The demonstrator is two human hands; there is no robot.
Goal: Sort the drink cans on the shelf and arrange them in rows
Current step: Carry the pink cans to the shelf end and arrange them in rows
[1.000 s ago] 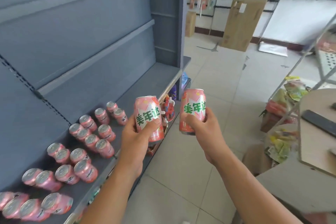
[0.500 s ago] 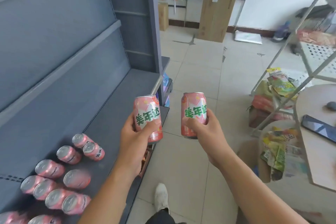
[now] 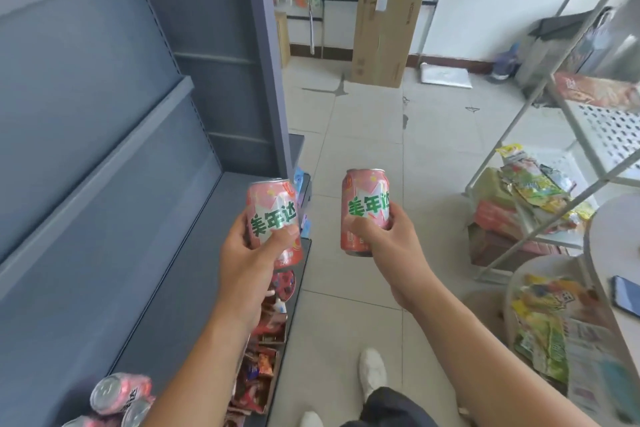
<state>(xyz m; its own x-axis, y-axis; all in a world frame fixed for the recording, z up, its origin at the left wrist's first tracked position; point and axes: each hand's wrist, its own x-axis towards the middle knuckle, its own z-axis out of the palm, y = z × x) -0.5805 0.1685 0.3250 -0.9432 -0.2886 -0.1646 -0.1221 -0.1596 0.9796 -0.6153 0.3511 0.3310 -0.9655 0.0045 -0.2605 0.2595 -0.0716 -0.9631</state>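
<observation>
Left hand (image 3: 247,265) wraps a pink can (image 3: 273,215), thumb across its label; right hand (image 3: 391,243) grips a second pink can (image 3: 365,208) likewise. Both are upright beside the grey shelf (image 3: 166,253), labels facing the viewer, probably for placing in a row. Green characters read 美年达. Other cans (image 3: 117,392) sit blurred at the shelf's near end.

Both pink cans, left can (image 3: 273,218) and right can (image 3: 365,210), read 美年达 in green

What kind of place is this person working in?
Most likely a small shop being stocked: grey retail shelving with pink drink cans on it, snack packets on a white rack, and a cardboard box by the wall.
</observation>
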